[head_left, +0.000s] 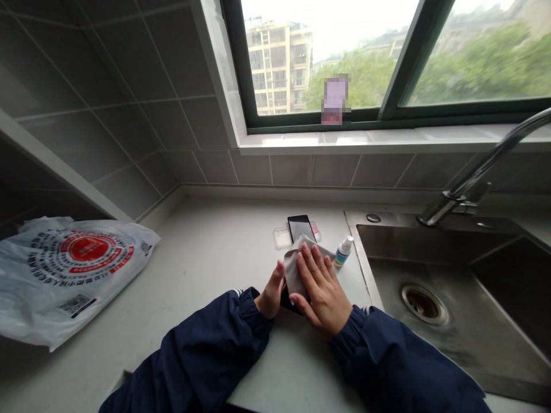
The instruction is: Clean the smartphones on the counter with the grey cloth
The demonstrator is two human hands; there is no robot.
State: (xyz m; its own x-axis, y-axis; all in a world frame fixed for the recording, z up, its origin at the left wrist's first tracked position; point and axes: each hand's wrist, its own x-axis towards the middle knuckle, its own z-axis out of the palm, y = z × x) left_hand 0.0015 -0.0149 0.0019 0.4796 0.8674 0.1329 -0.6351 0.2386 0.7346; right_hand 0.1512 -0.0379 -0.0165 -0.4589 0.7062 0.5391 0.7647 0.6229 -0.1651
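My right hand (pixel 321 289) lies flat on a grey cloth (pixel 296 269), with its fingers stretched out and slightly apart. Beneath the cloth is a dark, flat thing that looks like a phone (pixel 289 302), mostly covered. Along its left edge my left hand (pixel 271 291) is closed, thumb upward; its other fingers are largely hidden. Just beyond the cloth rests another black phone (pixel 300 222), its lower end by the cloth. A clear phone case (pixel 282 237) lies to its left and a pinkish case (pixel 317 230) partly shows at its right. Right of the cloth stands a small white spray bottle (pixel 343 251).
A steel sink (pixel 377 287) with a drain (pixel 424 304) and a chrome tap (pixel 447 201) is on the right. At the left, a white plastic bag (pixel 86 275) with red print lies on the white counter (pixel 206 246). A window (pixel 322 63) is ahead.
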